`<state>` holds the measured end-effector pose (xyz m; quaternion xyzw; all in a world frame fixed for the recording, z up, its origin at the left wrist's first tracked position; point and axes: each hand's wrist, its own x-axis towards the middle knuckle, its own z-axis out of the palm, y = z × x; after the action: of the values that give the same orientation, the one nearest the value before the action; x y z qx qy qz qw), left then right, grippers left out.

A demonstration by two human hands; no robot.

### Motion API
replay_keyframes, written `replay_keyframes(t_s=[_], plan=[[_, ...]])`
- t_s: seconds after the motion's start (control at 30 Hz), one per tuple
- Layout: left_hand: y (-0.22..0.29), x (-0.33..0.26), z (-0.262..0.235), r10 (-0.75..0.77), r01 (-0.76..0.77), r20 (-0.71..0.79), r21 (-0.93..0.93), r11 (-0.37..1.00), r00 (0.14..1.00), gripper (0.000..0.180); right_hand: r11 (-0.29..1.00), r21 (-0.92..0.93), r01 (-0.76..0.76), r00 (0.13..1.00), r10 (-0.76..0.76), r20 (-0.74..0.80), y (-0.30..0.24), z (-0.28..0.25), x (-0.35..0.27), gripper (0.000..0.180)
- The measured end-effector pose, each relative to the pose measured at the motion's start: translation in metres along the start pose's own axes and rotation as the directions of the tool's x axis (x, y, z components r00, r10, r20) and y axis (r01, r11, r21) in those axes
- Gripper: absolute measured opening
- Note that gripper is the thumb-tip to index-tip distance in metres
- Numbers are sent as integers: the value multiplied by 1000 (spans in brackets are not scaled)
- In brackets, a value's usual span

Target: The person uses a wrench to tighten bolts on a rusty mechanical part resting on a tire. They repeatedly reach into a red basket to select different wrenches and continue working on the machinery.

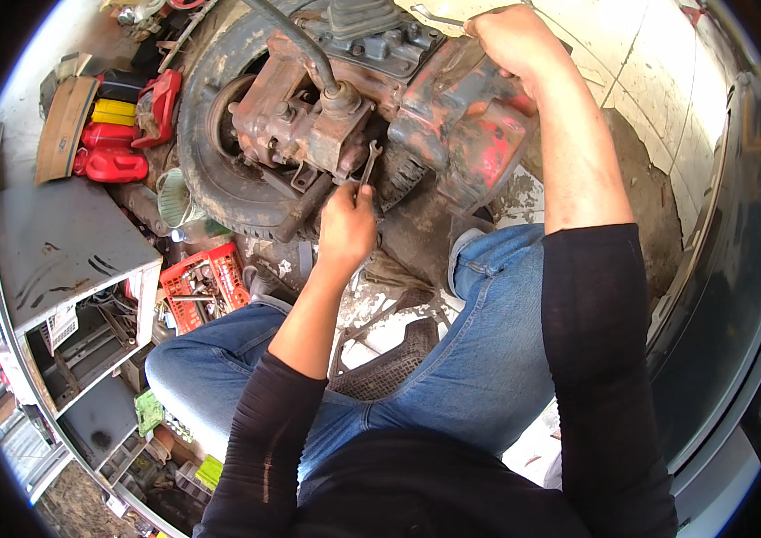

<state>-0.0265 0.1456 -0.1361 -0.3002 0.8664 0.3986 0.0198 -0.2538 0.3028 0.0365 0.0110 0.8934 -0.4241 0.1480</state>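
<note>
My left hand (347, 224) is closed around a wrench (369, 163), its open jaw pointing up beside the lever's base on a greasy, rust-brown gearbox (300, 134). Over the far right end of the assembly, my right hand (517, 43) is curled closed. A second wrench (437, 16) sticks out to the left from its fingers; the rest of that tool is hidden by the hand. Below this hand is a bell-shaped housing (479, 134) with worn red paint. A long bent lever (300, 40) rises from the gearbox.
The gearbox rests on a tyre (219, 193). To the left are red plastic containers (113, 163), a red crate (205, 287) of tools and a grey metal cabinet (66, 242). A dark vehicle panel (721, 296) curves along the right. My jeans-clad legs (479, 341) flank a low woven seat (389, 368).
</note>
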Motion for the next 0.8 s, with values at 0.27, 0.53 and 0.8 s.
replay_keyframes(t_s=[0.27,0.53,0.8], plan=[[54,45,-14,30,-12,-45,368,930,999,30,991,71,115,991,-110,-77,17,15,20,35],[70,60,-4,-79,63,24,399,915,997,31,1000,-16,18,1000,-18,-11,14,10,21,37],[67,52,-3,-23,39,-42,442,896,999,24,992,43,122,992,-121,-27,12,3,9,37]])
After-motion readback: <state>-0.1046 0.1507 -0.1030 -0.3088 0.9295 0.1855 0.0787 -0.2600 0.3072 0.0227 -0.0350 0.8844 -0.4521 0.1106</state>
